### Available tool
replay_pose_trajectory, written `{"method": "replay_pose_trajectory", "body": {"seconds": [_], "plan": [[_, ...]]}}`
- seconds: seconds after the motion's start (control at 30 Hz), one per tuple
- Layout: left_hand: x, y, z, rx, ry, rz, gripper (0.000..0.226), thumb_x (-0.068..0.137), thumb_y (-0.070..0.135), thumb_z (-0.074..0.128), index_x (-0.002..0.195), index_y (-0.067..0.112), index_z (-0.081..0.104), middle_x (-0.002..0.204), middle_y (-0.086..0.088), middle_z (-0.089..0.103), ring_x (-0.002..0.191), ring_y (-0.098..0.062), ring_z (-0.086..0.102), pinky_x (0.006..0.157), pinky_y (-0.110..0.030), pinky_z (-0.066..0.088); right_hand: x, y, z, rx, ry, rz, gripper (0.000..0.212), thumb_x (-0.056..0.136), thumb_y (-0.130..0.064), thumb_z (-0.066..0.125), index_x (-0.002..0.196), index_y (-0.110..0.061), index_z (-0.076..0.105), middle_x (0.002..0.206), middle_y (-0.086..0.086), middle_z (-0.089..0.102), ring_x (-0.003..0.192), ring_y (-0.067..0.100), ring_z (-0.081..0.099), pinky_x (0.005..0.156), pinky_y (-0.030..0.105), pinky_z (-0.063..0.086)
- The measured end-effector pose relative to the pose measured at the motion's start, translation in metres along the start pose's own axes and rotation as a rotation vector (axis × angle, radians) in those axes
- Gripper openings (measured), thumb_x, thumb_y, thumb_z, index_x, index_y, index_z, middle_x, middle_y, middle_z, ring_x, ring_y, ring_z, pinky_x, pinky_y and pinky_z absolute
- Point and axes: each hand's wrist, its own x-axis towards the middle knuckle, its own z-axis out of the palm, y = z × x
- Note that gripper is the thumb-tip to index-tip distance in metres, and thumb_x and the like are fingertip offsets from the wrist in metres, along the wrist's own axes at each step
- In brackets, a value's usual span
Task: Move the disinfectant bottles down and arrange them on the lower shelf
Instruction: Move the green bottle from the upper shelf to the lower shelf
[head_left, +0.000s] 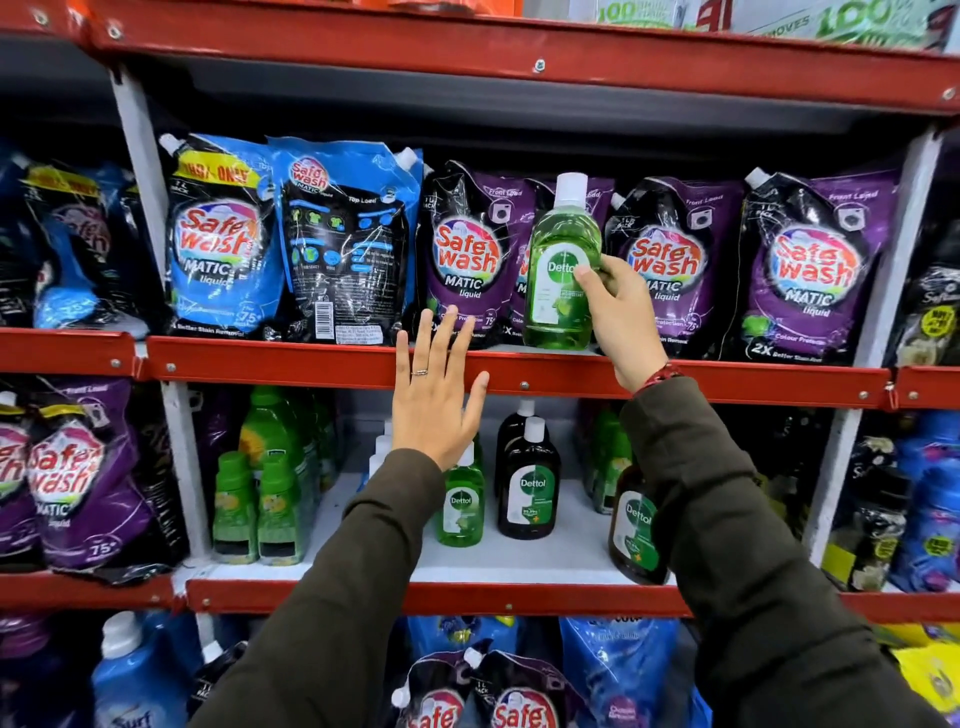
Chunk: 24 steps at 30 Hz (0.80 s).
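While the left hand (434, 395) is spread, the right hand (621, 317) grips the green bottle (561, 270).

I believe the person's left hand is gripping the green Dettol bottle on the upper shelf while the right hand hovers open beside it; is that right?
Not quite: the hands are swapped. In the head view, the right hand grips the green Dettol bottle on the upper shelf, while the left hand hovers open beside it.

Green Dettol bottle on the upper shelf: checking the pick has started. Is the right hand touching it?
Touching. The head view shows the right hand with its thumb pressed on the label of the green Dettol bottle, fingers wrapped behind its right side.
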Motion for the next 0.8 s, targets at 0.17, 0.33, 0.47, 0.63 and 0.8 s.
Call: {"method": "replay_pose_trajectory", "body": {"seconds": [0.17, 0.33, 0.47, 0.63, 0.8], "plan": [[-0.018, -0.004, -0.012, -0.085, 0.024, -0.002, 0.067, 0.103, 0.034, 0.042, 0.163, 0.019, 0.016, 0.172, -0.009, 0.006, 0.160, -0.027, -0.001, 0.129, -0.049, -0.005, -0.026, 0.007, 0.011, 0.053, -0.016, -0.015, 0.041, 0.101, -0.029, 0.056, 0.137, -0.009, 0.057, 0.133, 0.010, 0.066, 0.122, 0.019, 0.063, 0.109, 0.039, 0.051], [-0.055, -0.008, -0.008, -0.123, 0.033, -0.012, 0.068, 0.101, 0.027, 0.046, 0.162, 0.017, 0.018, 0.172, -0.008, 0.008, 0.160, -0.027, -0.001, 0.129, -0.052, -0.003, -0.062, 0.030, 0.024, 0.105, -0.030, 0.026, 0.034, 0.101, -0.030, 0.057, 0.132, -0.017, 0.058, 0.132, 0.007, 0.066, 0.123, 0.020, 0.063, 0.108, 0.045, 0.053], [-0.086, -0.012, 0.001, -0.137, -0.021, -0.048, 0.065, 0.102, 0.027, 0.044, 0.162, 0.016, 0.019, 0.172, -0.008, 0.010, 0.160, -0.026, 0.000, 0.129, -0.053, 0.001, -0.091, 0.049, 0.035, 0.125, -0.052, 0.035, 0.036, 0.099, -0.030, 0.060, 0.132, -0.014, 0.060, 0.132, 0.007, 0.067, 0.125, 0.022, 0.063, 0.110, 0.046, 0.050], [-0.122, -0.020, 0.015, -0.150, -0.118, -0.096, 0.062, 0.103, 0.030, 0.039, 0.161, 0.017, 0.021, 0.172, -0.006, 0.010, 0.160, -0.026, 0.001, 0.129, -0.048, -0.004, -0.125, 0.077, 0.052, 0.101, -0.107, 0.082, 0.034, 0.102, -0.030, 0.057, 0.134, -0.019, 0.056, 0.133, 0.001, 0.065, 0.123, 0.015, 0.062, 0.102, 0.026, 0.051], [-0.161, -0.019, 0.031, -0.182, -0.219, -0.154, 0.062, 0.102, 0.033, 0.037, 0.160, 0.017, 0.024, 0.172, -0.004, 0.013, 0.160, -0.024, 0.001, 0.129, -0.042, -0.008, -0.152, 0.112, 0.061, 0.073, -0.167, 0.125, 0.024, 0.103, -0.023, 0.057, 0.127, -0.022, 0.055, 0.123, -0.003, 0.065, 0.108, 0.002, 0.063, 0.081, 0.004, 0.048]]}}
